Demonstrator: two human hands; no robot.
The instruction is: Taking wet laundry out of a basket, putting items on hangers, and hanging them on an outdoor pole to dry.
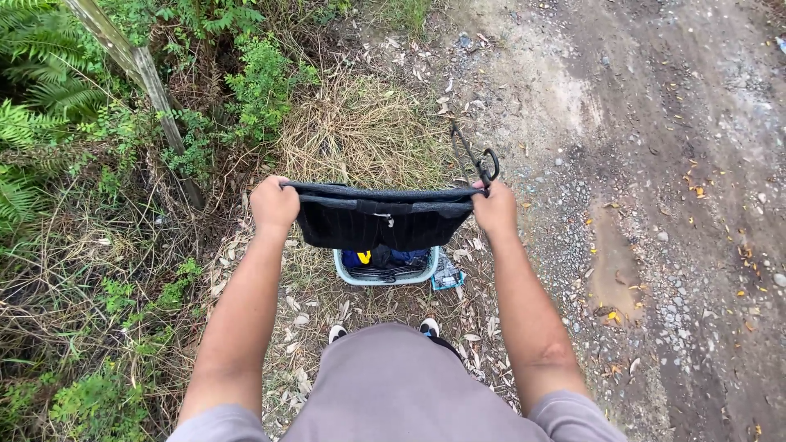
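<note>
Here we have both fists clamped on one black garment (383, 221), the left hand (273, 205) and the right hand (494, 208) stretching it flat above one pale basket (385, 278). Beneath lies dry grass (360, 131) beside a gravel track (655, 164). The cloth looks dark and ribbed.

grey tee (393, 393), bare forearms, blk/wht shoes (337, 332)
</note>
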